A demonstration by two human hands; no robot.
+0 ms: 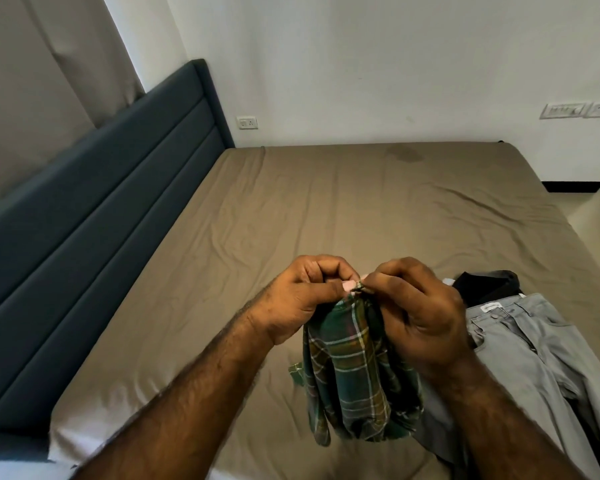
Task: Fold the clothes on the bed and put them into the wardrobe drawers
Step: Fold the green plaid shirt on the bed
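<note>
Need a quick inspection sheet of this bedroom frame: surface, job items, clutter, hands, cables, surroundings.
Surface: bed with a wrinkled olive-brown sheet; a darker stain near the far edge.
Job's things: green plaid garment held up and hanging bunched, unfolded; grey trousers lying unfolded at the right; a black garment beyond them.
Clutter: nothing seen.
Hands: left hand and right hand both pinch the plaid garment's top edge, close together.
Cables: nothing seen.
Surroundings: dark blue headboard at the left, curtain behind it, white wall with a socket and a switch plate. No wardrobe in view.
</note>
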